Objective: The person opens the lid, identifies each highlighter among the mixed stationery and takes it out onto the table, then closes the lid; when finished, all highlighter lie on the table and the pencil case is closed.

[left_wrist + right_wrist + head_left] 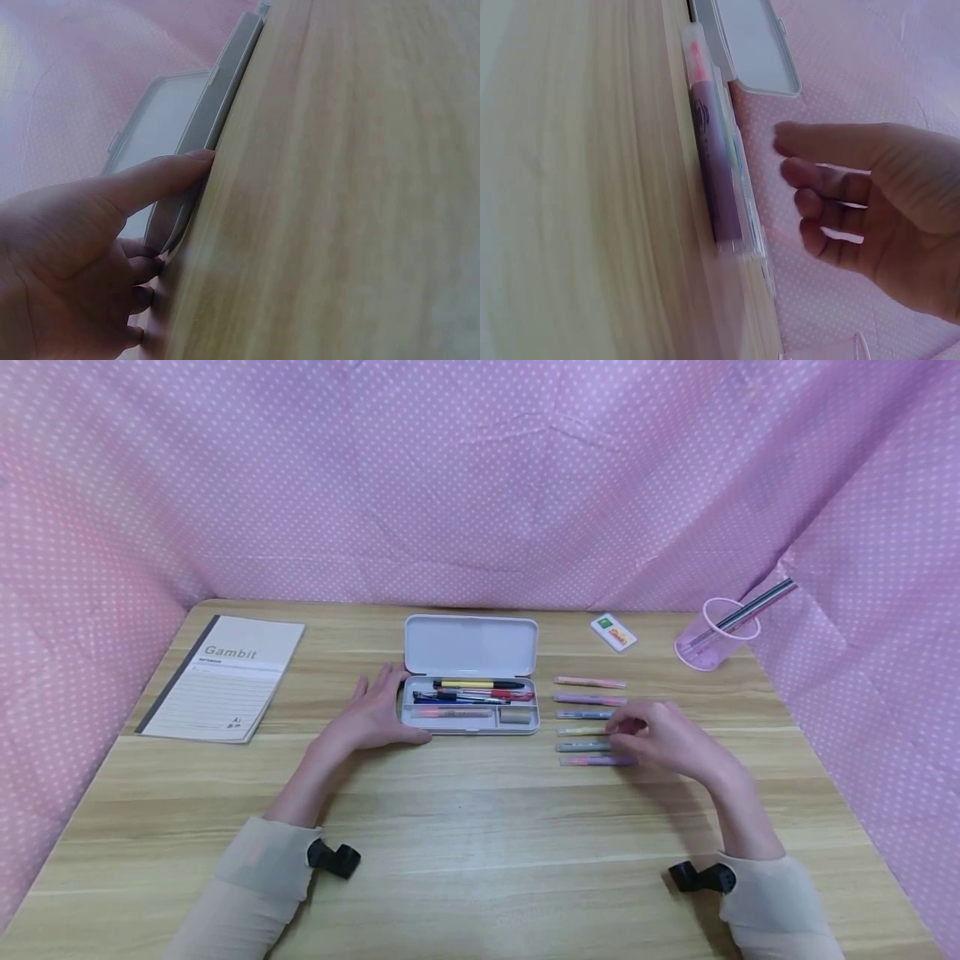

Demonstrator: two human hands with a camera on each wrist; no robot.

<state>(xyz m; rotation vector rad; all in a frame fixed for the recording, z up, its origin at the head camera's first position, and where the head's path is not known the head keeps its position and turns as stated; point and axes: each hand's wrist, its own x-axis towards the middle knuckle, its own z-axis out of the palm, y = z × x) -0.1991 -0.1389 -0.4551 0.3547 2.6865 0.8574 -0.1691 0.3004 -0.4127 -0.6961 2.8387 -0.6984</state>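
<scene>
A white pencil case [471, 732] lies with its lid up, holding several pens, a pink-tipped highlighter [453, 712] and a small grey block [514, 716]. My left hand [371, 714] grips its left end, the thumb along the front wall and the fingers round the side, as the left wrist view also shows. To the case's right, several highlighters lie in a column; the nearest is a purple one [718, 161]. My right hand [656, 739] hovers over their right ends, fingers loosely bent and holding nothing in the right wrist view.
A notebook [217, 681] lies at the table's left. Toward the back right are a small white packaged item [613, 632] and a pink mesh cup [701, 652] with dark pencils [757, 604] leaning in it. Pink dotted cloth [480, 485] hangs behind the table.
</scene>
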